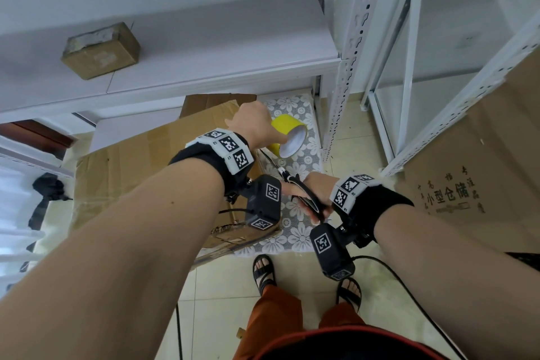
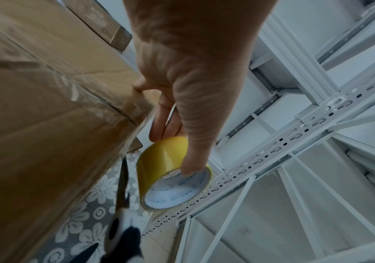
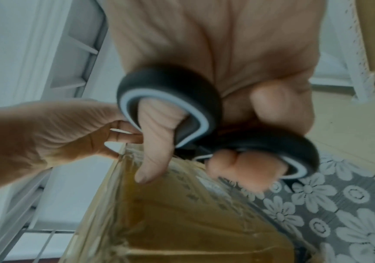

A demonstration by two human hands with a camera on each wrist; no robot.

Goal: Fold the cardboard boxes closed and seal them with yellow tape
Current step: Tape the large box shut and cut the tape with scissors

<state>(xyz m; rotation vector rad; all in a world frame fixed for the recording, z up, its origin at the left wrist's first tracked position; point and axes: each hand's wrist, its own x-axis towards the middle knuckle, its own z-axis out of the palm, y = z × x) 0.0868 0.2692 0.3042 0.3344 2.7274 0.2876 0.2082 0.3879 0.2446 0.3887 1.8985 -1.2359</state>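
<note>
My left hand (image 1: 254, 123) holds a yellow tape roll (image 1: 287, 137) just off the right end of a large cardboard box (image 1: 146, 161). In the left wrist view the thumb reaches into the white core of the roll (image 2: 173, 176) and the fingers (image 2: 164, 124) lie on its outer face, close to the corner of the box (image 2: 47, 124). My right hand (image 1: 315, 187) grips black scissors (image 1: 306, 199), thumb and fingers through the handle loops (image 3: 204, 124). The blades (image 2: 122, 183) point up along the box side toward the roll. The box (image 3: 182, 222) carries shiny old tape.
The box stands on a grey floral lace cloth (image 1: 295, 114). A white slotted metal rack (image 1: 344, 82) rises close on the right, with a big flat cardboard sheet (image 1: 482, 169) leaning beyond it. A small cardboard box (image 1: 100, 51) sits on the shelf above. My sandalled feet (image 1: 264, 270) are below.
</note>
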